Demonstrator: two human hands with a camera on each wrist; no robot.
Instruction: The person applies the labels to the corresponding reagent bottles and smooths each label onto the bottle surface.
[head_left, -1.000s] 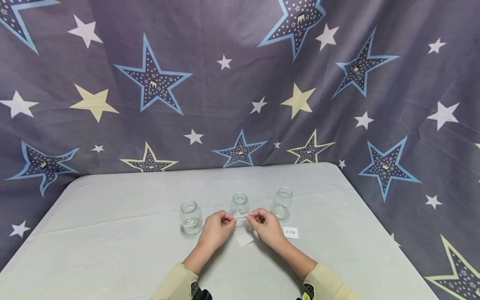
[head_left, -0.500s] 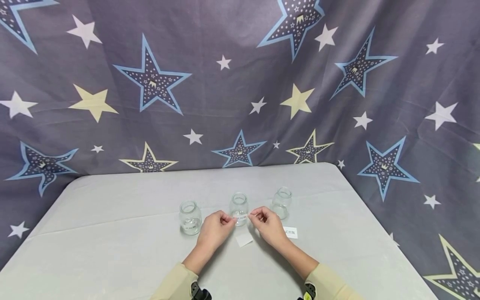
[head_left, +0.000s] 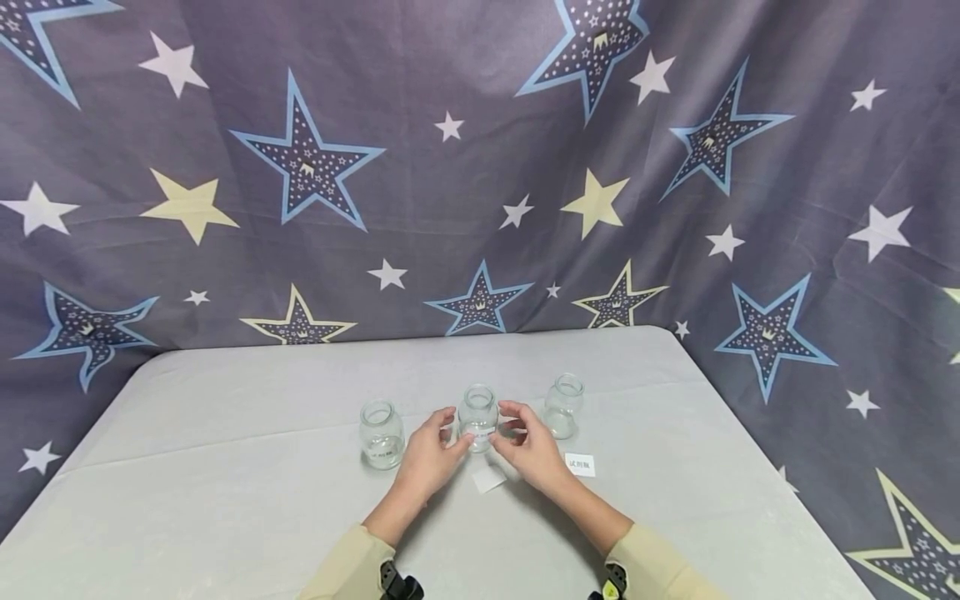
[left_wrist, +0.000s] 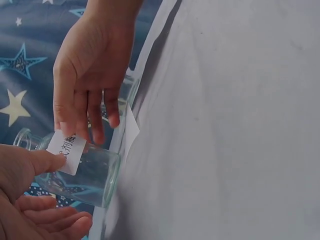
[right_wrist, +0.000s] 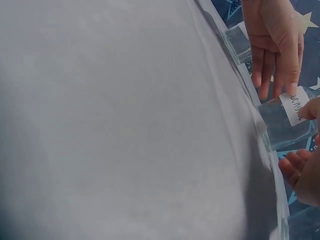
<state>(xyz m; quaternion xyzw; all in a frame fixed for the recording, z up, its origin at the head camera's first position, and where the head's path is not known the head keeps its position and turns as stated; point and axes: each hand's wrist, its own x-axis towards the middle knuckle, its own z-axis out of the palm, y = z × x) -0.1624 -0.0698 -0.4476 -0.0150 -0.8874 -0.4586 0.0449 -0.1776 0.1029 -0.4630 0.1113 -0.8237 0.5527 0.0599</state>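
In the head view a clear glass jar [head_left: 477,403] stands in the middle of the table, a small white printed label [left_wrist: 75,159] on its front. My left hand [head_left: 429,454] is at the jar's left side, its thumb pressing the label, the other fingers loosely spread. From the right, my right hand [head_left: 534,452] touches the label's other end with its thumb, fingers spread beside the glass. Both wrist views show the thumbs on the label and the remaining fingers apart from each other. A white slip of paper [head_left: 490,478] lies in front of the jar.
Another glass jar [head_left: 382,435], with a printed label on its front, stands to the left. A third jar [head_left: 563,407] is at the right, with a printed white label [head_left: 580,464] lying before it. Star-patterned cloth [head_left: 420,167] hangs behind the table [head_left: 225,500].
Earlier both hands pinched the label's ends at the jar. Now the fingers have opened out around the jar, while the thumbs press the label. The jars stay in place.
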